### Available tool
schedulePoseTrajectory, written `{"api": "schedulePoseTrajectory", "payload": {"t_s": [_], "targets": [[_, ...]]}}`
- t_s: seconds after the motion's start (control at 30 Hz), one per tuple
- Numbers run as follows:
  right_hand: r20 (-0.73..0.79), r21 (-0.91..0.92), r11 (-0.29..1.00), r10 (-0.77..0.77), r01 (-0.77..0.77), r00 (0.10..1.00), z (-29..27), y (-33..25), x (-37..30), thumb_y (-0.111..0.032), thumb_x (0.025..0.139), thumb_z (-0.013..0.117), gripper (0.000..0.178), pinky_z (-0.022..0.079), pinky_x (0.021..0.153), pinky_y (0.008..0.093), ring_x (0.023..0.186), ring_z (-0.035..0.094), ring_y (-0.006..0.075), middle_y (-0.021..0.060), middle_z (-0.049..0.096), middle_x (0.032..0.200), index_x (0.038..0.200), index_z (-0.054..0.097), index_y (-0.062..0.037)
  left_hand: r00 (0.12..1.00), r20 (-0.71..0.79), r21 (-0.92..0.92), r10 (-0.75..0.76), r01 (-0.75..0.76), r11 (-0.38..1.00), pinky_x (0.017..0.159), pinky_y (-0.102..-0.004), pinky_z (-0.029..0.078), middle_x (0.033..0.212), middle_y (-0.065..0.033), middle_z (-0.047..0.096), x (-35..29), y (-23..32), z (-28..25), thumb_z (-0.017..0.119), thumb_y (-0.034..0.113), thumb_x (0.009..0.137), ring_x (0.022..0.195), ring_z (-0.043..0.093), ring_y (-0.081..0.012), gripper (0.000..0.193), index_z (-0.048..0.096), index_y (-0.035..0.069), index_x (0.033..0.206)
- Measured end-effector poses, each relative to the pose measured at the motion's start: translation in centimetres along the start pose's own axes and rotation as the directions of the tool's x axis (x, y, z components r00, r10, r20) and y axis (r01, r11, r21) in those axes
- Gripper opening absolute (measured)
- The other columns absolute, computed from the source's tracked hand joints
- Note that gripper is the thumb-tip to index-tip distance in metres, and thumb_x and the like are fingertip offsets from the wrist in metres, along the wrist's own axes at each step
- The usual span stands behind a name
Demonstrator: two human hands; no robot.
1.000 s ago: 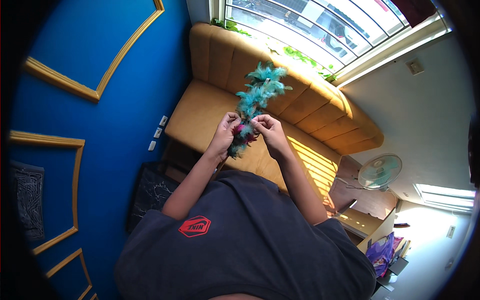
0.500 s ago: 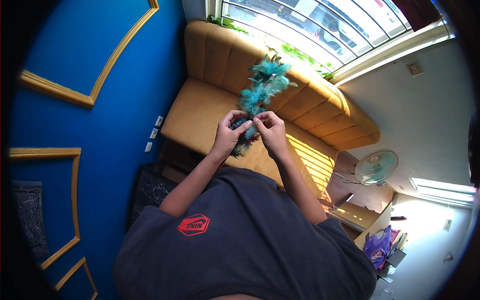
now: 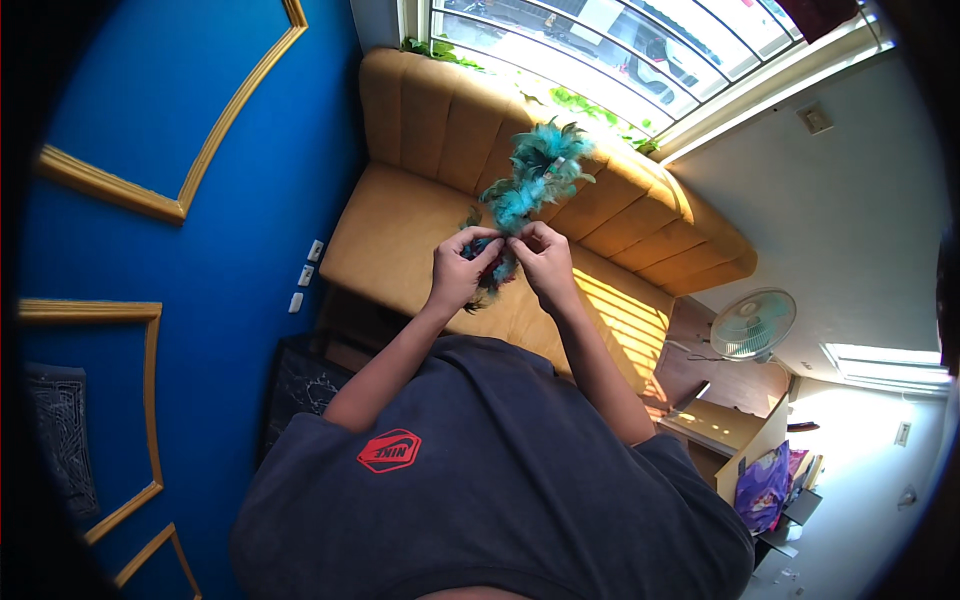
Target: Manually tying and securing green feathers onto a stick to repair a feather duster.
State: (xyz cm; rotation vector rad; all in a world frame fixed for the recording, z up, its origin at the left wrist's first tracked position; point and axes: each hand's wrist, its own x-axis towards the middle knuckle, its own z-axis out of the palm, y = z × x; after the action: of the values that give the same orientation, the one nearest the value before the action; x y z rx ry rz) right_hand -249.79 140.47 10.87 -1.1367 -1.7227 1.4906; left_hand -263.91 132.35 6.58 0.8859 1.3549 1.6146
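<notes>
A fluffy turquoise feather garland [image 3: 522,196] with dark and reddish feathers stretches up and away from my hands. My left hand [image 3: 462,262] pinches it from the left side, thumb and forefinger together. Facing it, my right hand [image 3: 543,258] pinches the garland almost at the same spot, the fingertips of both hands nearly touching. Shorter dark feathers hang below and between the hands. A small pale piece shows among the upper feathers. What exactly lies between the fingertips is too small to make out.
Beyond my hands stands a mustard upholstered bench [image 3: 400,225] under a barred window [image 3: 620,50]. To the right is a fan [image 3: 753,324], with a purple bag [image 3: 764,487] further down. A blue wall [image 3: 240,230] with gold frames rises on the left; a dark marbled surface [image 3: 300,385] sits near my left elbow.
The upper part of the garland has swung slightly right and lower. Both hands stay nearly in place, still pinching it. The view has shifted a little.
</notes>
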Motion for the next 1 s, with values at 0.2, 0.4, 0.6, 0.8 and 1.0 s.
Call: {"api": "schedulePoseTrajectory", "payload": {"t_s": [0.2, 0.4, 0.6, 0.8, 1.0], "targets": [[0.013, 0.113, 0.99, 0.086, -0.086, 0.996, -0.5, 1.3, -0.5, -0.004, 0.092, 0.07, 0.007, 0.049, 0.073, 0.025, 0.079, 0.061, 0.0082, 0.0018, 0.067, 0.085, 0.092, 0.066, 0.0017, 0.996, 0.053, -0.01, -0.078, 0.078, 0.997, 0.057, -0.027, 0.056, 0.08, -0.0063, 0.07, -0.2, 0.2, 0.2, 0.07, 0.007, 0.098, 0.065, 0.068, -0.0127, 0.013, 0.068, -0.003, 0.105], [-0.021, 0.245, 0.957, 0.164, -0.154, 0.986, 0.4, 1.5, -1.4, -0.006, 0.089, 0.07, 0.01, 0.052, 0.072, 0.0264, 0.078, 0.066, 0.0112, 0.0058, 0.071, 0.083, 0.093, 0.069, 0.0035, 0.997, 0.082, 0.291, -0.015, -0.009, 0.957, 0.069, -0.0328, 0.053, 0.085, -0.0093, 0.07, -0.1, 1.0, -0.2, 0.071, 0.015, 0.093, 0.075, 0.067, -0.018, 0.016, 0.071, 0.001, 0.1], [-0.082, 0.439, 0.863, 0.315, -0.249, 0.946, 3.0, 3.6, -0.9, -0.002, 0.091, 0.068, 0.006, 0.054, 0.077, 0.0277, 0.082, 0.069, 0.0145, 0.0083, 0.073, 0.089, 0.093, 0.07, 0.0038, 0.972, 0.208, 0.464, 0.107, -0.195, 0.864, 0.072, -0.0357, 0.053, 0.086, -0.0163, 0.071, 1.4, 0.0, -2.5, 0.068, 0.015, 0.095, 0.077, 0.07, -0.0252, 0.016, 0.067, 0.0, 0.102], [-0.241, 0.423, 0.858, 0.416, -0.291, 0.877, 6.8, 4.5, -2.1, -0.002, 0.092, 0.067, 0.005, 0.054, 0.074, 0.0278, 0.074, 0.067, 0.0143, 0.0082, 0.071, 0.082, 0.091, 0.069, 0.0032, 0.915, 0.395, 0.423, -0.077, -0.107, 0.9, 0.074, -0.0421, 0.055, 0.089, -0.0207, 0.072, 3.3, -0.6, -6.1, 0.068, 0.018, 0.095, 0.083, 0.072, -0.0359, 0.018, 0.067, 0.001, 0.1], [-0.421, 0.526, 0.819, 0.485, -0.229, 0.767, 7.6, 4.4, -6.7, 0.001, 0.092, 0.067, 0.003, 0.055, 0.074, 0.0266, 0.076, 0.069, 0.0147, 0.0083, 0.07, 0.083, 0.09, 0.068, 0.0031, 0.756, 0.629, 0.358, -0.18, -0.076, 0.931, 0.071, -0.0377, 0.056, 0.085, -0.0193, 0.073, 2.7, -1.3, -5.3, 0.072, 0.013, 0.093, 0.079, 0.074, -0.0287, 0.017, 0.066, -0.003, 0.098]]}}
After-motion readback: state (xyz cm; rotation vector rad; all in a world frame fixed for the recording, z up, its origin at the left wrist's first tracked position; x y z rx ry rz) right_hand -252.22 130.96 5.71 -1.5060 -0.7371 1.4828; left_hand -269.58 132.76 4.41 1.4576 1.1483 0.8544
